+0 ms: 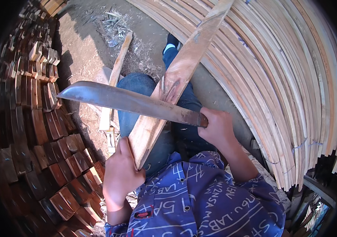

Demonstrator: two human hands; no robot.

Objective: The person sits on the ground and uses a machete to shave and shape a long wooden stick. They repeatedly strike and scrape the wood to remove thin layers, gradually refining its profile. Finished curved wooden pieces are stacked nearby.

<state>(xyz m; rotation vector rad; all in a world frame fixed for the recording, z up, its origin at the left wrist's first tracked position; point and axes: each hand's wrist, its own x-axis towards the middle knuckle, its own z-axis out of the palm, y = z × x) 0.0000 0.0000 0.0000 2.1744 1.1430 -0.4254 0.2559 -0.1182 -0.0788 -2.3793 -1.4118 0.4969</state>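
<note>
A long wooden plank [188,55] slants across my lap, its near end low and its far end reaching up over the stacked strips. My left hand [124,170] is closed around the plank's near end. In my right hand [219,127] I grip the handle of a machete [125,98]. Its broad steel blade lies across the top of the plank and points to the left, the curved tip beyond the plank's left edge. From this view I cannot tell whether the blade touches the wood. A rough, darker patch marks the plank's face just beyond the blade.
Stacked dark wooden blocks [54,158] line the left side. Long pale wooden strips [263,79] fill the right side in a big pile. Another narrow board [121,57] lies on the ground beyond my left knee. Wood shavings [115,27] are scattered farther out.
</note>
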